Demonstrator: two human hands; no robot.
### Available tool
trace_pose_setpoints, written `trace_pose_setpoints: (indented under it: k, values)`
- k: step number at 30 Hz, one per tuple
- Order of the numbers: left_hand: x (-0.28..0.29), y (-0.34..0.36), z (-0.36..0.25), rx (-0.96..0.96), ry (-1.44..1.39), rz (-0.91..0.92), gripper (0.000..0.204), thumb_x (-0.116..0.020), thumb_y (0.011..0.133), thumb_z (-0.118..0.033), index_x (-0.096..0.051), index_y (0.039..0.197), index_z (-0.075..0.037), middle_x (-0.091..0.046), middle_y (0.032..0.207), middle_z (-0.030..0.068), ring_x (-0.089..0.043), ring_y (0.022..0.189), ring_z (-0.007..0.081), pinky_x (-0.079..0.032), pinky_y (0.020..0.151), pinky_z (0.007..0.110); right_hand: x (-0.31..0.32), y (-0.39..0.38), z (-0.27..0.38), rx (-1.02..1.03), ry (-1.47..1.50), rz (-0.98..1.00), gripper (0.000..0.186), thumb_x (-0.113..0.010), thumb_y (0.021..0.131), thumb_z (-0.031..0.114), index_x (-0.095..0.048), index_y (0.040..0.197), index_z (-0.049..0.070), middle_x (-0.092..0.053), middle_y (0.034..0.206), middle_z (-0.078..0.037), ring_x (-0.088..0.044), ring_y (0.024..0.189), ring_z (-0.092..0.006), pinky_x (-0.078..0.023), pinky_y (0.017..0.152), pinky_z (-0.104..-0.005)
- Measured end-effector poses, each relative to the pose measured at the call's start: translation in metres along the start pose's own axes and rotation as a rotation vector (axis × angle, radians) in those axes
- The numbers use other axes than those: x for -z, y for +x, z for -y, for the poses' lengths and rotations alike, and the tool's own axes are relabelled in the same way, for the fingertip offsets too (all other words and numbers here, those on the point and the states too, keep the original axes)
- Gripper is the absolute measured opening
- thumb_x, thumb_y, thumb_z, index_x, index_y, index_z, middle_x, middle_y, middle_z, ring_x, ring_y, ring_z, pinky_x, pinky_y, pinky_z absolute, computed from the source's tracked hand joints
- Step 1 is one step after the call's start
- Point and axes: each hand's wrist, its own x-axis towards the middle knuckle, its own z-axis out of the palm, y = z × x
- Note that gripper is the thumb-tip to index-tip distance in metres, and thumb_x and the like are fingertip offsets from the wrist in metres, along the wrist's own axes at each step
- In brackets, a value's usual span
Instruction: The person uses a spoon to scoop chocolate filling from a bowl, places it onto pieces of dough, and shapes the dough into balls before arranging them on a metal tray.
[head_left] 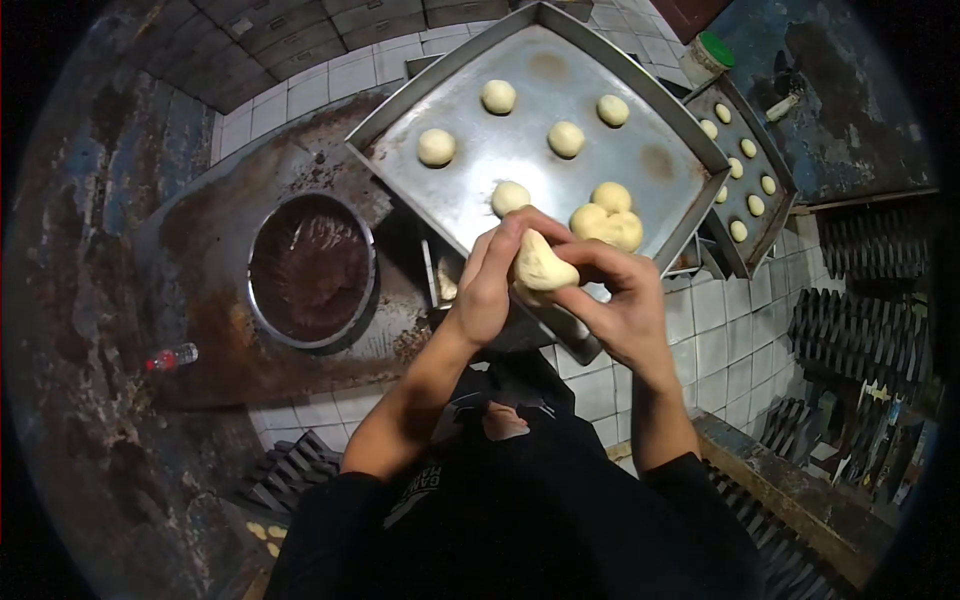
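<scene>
Fingers of the left hand (487, 285) and the right hand (610, 300) are clamped from both sides on a soft, pale dough piece (541, 267), held in the air just above the near corner of the metal tray (660, 165). The dough looks only pinched, not cupped; as I judge it, a slack grip could let it sag and drop past the tray's near corner to the tiled floor (720, 350), or an uneven squeeze could tear it. A cluster of three dough balls (608, 217) lies right behind the hands, close enough to be dented by knuckles. Other dough balls (437, 147) sit well apart across the tray. A second tray (783, 190) with small balls stands at the right. A round dark pan (311, 268) rests on the rusty surface (200, 250) at the left, near a small bottle (172, 357).
</scene>
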Motion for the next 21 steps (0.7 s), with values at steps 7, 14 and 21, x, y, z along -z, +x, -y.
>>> trace_pose_setpoints:
  k: [7,14,21]
  values:
    - [0.063,-0.066,-0.050,-0.421,0.237,-0.552,0.056,-0.043,0.114,-0.047,-0.042,0.074,-0.009,-0.039,0.070,-0.0029,-0.040,0.066,0.0078,-0.032,0.059,0.030,-0.142,0.017,0.025,0.257,0.145,0.039,0.025,-0.081,0.085,0.005,-0.070,0.104,-0.004,-0.073,0.090,-0.009,-0.069,0.084,-0.0155,-0.054,0.079,-0.0281]
    - [0.132,-0.129,-0.086,-0.353,-0.158,-0.550,0.067,-0.041,0.109,-0.066,-0.061,0.099,-0.002,-0.062,0.091,0.0027,-0.057,0.085,0.0097,-0.045,0.074,0.027,-0.264,0.035,0.032,0.107,0.324,-0.169,0.019,-0.083,0.091,0.013,-0.071,0.091,-0.002,-0.073,0.081,-0.003,-0.063,0.074,-0.0063,-0.050,0.069,-0.0236]
    - [0.184,-0.178,-0.116,-0.352,0.032,-0.573,0.029,-0.076,0.101,-0.026,-0.065,0.085,-0.005,-0.064,0.074,-0.0055,-0.055,0.067,0.0009,-0.044,0.061,0.019,-0.303,0.046,0.045,0.006,0.366,0.017,0.023,-0.074,0.101,0.015,-0.073,0.089,-0.004,-0.070,0.077,0.001,-0.058,0.069,-0.0028,-0.045,0.061,-0.0214]
